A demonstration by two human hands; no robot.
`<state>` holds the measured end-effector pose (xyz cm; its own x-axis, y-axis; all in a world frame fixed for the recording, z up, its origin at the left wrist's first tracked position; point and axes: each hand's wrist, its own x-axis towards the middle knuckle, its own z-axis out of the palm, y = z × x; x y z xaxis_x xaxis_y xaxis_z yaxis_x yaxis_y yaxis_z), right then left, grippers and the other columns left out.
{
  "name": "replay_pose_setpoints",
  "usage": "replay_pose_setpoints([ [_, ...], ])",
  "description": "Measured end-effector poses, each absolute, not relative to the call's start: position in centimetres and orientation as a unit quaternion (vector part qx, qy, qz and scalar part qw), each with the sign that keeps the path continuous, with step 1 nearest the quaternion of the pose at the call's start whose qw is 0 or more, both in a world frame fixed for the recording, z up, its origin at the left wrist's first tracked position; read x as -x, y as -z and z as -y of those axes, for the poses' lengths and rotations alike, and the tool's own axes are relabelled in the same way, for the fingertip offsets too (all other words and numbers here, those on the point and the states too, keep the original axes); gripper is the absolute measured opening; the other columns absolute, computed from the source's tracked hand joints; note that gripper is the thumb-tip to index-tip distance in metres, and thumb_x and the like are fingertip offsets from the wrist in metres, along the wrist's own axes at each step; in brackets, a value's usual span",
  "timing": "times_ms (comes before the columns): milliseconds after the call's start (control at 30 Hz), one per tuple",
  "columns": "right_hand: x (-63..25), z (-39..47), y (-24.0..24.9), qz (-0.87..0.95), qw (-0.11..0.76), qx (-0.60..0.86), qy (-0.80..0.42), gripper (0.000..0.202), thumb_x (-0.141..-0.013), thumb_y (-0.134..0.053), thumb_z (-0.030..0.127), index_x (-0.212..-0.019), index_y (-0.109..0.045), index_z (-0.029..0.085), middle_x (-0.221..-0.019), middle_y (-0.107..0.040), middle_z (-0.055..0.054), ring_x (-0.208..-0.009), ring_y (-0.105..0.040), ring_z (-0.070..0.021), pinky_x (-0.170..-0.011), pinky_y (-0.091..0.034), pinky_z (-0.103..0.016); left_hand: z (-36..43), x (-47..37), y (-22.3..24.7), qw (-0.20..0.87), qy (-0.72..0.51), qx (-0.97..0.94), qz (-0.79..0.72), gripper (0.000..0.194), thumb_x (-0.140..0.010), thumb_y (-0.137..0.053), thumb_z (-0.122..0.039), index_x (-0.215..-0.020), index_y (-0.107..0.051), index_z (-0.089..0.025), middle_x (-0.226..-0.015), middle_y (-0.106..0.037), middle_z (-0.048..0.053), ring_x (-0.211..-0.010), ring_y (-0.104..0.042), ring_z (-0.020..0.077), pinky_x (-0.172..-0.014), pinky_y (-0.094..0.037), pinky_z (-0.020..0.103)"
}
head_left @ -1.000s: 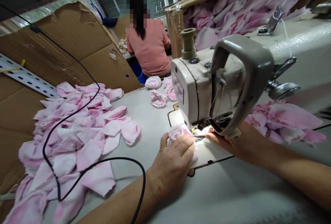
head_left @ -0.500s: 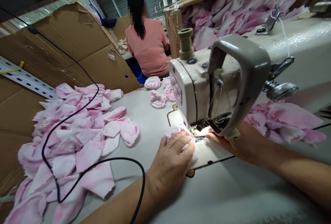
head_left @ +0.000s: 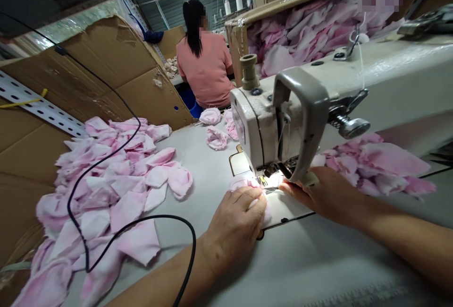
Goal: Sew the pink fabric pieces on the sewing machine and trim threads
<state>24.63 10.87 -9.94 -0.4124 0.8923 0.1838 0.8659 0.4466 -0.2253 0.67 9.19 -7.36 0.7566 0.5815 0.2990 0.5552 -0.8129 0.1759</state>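
My left hand point(head_left: 242, 212) is closed over a small pink-and-white plush fabric piece point(head_left: 244, 183), pressing it against the sewing machine's bed, just left of the lit needle area. Beside the presser foot point(head_left: 271, 174), my right hand point(head_left: 325, 191) reaches in from the right. Its thumb and finger are pinched together near the needle, partly hidden by the machine; what they hold, if anything, does not show. The sewing machine point(head_left: 247, 132) stands over both hands, its grey guard point(head_left: 307, 108) in front of its head.
Loose pink fabric pieces point(head_left: 127, 203) are heaped at left, crossed by a black cable point(head_left: 152, 216). Several rounded pieces point(head_left: 216, 138) lie behind the needle; more fabric point(head_left: 378, 163) is under the machine arm. Beyond are cardboard point(head_left: 106, 71), a filled box point(head_left: 237, 52) and a seated person point(head_left: 205, 68).
The view has shifted slightly, so the machine's upper parts appear farther left. Both hands keep nearly the same places by the needle; the left still presses the fabric piece.
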Motion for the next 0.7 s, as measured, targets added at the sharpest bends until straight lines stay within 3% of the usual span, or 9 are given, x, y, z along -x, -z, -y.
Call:
replay_pose_setpoints([
  [367, -24.6, -11.0, 9.5, 0.846, 0.129, 0.518, 0.003, 0.012, -0.092, -0.053, 0.022, -0.088, -0.062, 0.015, -0.071, -0.067, -0.006, -0.061, -0.063, -0.0205, -0.052, -0.024, -0.030, -9.3, -1.8, 6.3, 0.093, -0.162, -0.915, -0.357, 0.018, -0.095, -0.045, -0.016, -0.097, -0.064, -0.017, -0.116, -0.057, 0.011, -0.111, -0.048, 0.0248, -0.099, -0.045, 0.043],
  [700, -24.9, -11.3, 9.7, 0.837, 0.158, 0.523, 0.021, 0.016, -0.091, -0.053, 0.022, -0.077, -0.060, 0.018, -0.065, -0.065, -0.004, -0.057, -0.061, -0.0184, -0.050, -0.024, -0.029, -10.1, -2.2, 6.7, 0.072, -0.148, -0.912, -0.375, 0.016, -0.091, -0.050, -0.015, -0.095, -0.066, -0.017, -0.101, -0.052, 0.011, -0.104, -0.045, 0.0274, -0.086, -0.048, 0.041],
])
